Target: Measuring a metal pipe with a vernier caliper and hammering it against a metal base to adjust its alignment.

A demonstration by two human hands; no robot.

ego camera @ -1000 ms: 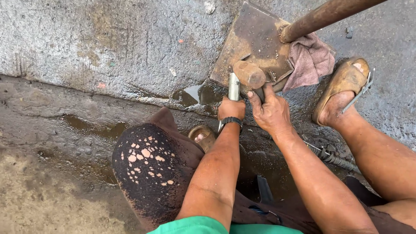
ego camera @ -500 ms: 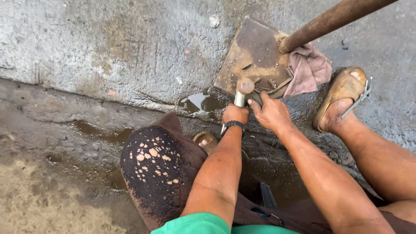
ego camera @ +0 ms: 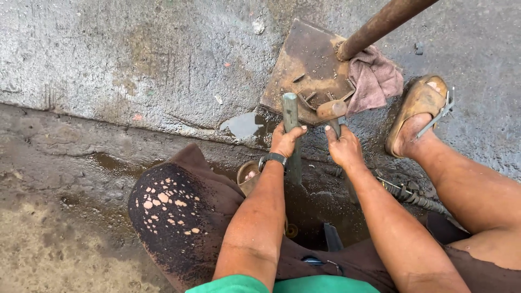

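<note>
My left hand [ego camera: 286, 141] is wrapped around a grey metal rod [ego camera: 291, 111] that stands upright over a dark wet pit. A dark watch sits on that wrist. My right hand [ego camera: 344, 147] grips the handle of a small hammer, and the rusty hammer head [ego camera: 331, 110] is just to the right of the rod's top, apart from it. Behind both lies a rusty flat metal plate [ego camera: 304, 65] on the concrete. A thick rusty pole [ego camera: 382, 24] rises from the plate toward the top right.
A dirty pinkish cloth [ego camera: 374, 78] lies by the pole's foot. My right foot in a tan sandal [ego camera: 418, 106] rests on wet concrete, my left sandal [ego camera: 247, 176] peeks out by my knee. A ribbed black cable [ego camera: 408, 193] runs under my right forearm. A small puddle [ego camera: 242, 125] lies left of the plate.
The hammer head, which sat on the rod's top half a second ago, has come off it and now lies to its right. My left hand still holds the rod.
</note>
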